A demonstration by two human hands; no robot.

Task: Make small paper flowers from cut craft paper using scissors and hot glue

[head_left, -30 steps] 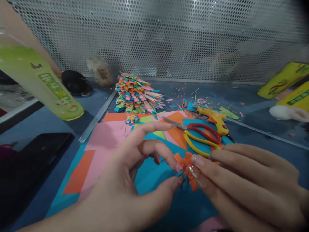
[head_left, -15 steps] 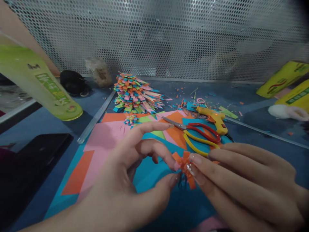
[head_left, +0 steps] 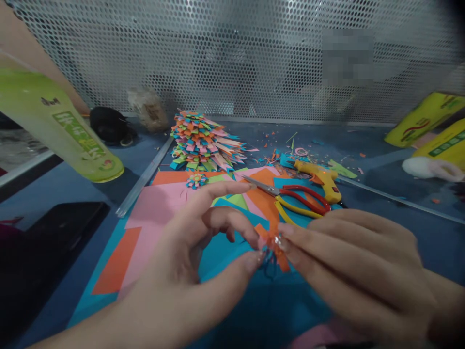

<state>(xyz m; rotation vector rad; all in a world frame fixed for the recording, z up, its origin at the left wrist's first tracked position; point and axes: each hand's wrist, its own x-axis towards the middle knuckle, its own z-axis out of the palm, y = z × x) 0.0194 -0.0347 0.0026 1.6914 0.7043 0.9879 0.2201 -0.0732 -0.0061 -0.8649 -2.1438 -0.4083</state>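
Both hands meet over a small orange paper flower (head_left: 273, 246) with blue strips under it. My left hand (head_left: 189, 271) pinches it between thumb and a bent finger, with the index finger stretched out above. My right hand (head_left: 356, 271) grips the same piece from the right with closed fingertips. Under the hands lie blue, pink and orange paper sheets (head_left: 152, 213). Red and yellow scissors (head_left: 298, 202) lie just behind the fingers.
A yellow glue gun (head_left: 321, 177) lies behind the scissors. A heap of multicoloured paper pieces (head_left: 203, 140) and a small finished flower (head_left: 196, 180) sit further back. A green bottle (head_left: 61, 126) leans at left, yellow packages (head_left: 432, 126) at right, perforated metal screen (head_left: 232, 53) behind.
Both hands have shifted slightly left and up with the orange piece, and the right hand's fingers have closed in more tightly over it.
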